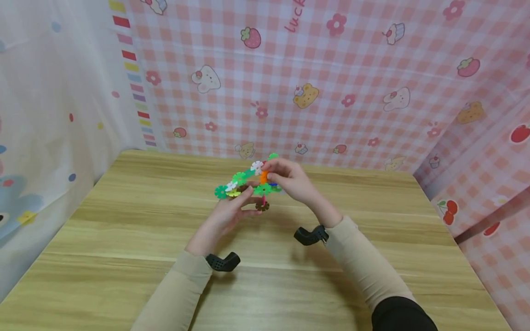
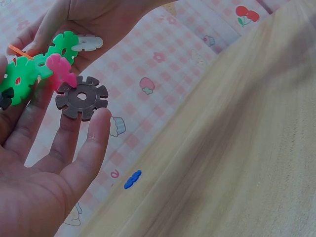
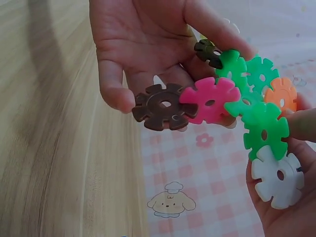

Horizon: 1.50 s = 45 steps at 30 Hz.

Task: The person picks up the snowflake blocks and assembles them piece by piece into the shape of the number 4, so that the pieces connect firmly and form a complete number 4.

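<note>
A chain of interlocking flower-shaped plastic discs is held up above the table between both hands. My left hand (image 1: 229,214) grips it from below and the left. Green discs (image 3: 266,131) join a pink disc (image 3: 210,101), which links to a dark brown disc (image 3: 154,117) near the left fingertips. A white disc (image 3: 276,185) hangs from a green one beside the right palm. With thumb and index finger, my right hand (image 1: 291,181) pinches an orange disc (image 1: 263,177) at the chain's right part. More green, white and yellow discs (image 1: 234,193) stretch out over the left hand.
A loose blue disc (image 2: 132,179) lies on the wooden table (image 1: 256,294) close to its far edge. Behind the table hangs a pink checked cloth (image 1: 281,128), and a white patterned cloth (image 1: 62,115) covers the left side.
</note>
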Motion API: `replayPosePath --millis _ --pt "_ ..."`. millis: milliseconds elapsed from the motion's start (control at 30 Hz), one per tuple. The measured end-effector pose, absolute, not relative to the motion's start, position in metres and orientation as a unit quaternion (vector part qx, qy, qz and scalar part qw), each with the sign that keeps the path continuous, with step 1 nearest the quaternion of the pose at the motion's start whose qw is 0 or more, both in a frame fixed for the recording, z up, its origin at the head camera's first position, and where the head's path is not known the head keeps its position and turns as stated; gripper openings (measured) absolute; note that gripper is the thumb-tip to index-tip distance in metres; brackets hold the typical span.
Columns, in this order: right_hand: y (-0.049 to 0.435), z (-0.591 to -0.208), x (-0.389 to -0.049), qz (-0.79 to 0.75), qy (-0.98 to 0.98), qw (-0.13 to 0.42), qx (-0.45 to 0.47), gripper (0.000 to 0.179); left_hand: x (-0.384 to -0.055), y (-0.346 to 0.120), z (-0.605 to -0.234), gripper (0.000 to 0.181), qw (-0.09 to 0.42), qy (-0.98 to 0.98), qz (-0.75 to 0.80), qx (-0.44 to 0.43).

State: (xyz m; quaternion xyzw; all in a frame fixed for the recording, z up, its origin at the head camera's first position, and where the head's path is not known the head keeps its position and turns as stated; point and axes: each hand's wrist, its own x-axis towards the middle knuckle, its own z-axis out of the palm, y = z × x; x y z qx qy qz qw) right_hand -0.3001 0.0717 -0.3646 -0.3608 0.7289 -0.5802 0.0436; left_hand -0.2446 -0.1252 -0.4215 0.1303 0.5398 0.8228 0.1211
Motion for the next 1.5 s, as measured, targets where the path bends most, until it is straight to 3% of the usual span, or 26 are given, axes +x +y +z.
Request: replayPosePath --millis 233,533,733,900,1167,1500 --pt "0.07 -0.363 -0.296 -0.586 0.727 0.061 -0.352 0.016 -0.245 -0.125 -0.422 0.028 0.12 0.541 0.823 0.126" --pt "0.07 -0.34 -0.265 -0.506 0.775 -0.005 -0.38 0.024 -0.245 -0.125 -0.421 0.035 0.121 0.544 0.821 0.125" --pt "0.073 -0.361 -0.277 -0.488 0.78 -0.041 -0.39 0.027 -0.245 -0.125 -0.422 0.036 0.119 0.542 0.821 0.133" --pt "0.079 -0.371 -0.284 -0.461 0.764 -0.078 -0.445 0.044 -0.245 -0.125 -0.422 0.029 0.116 0.536 0.824 0.14" --pt "0.086 -0.375 -0.288 -0.371 0.785 -0.093 -0.488 0.069 -0.246 -0.125 -0.421 0.044 0.123 0.549 0.814 0.14" --pt "0.082 -0.378 -0.287 -0.358 0.774 -0.142 -0.503 0.064 -0.246 -0.124 -0.422 0.033 0.12 0.543 0.818 0.147"
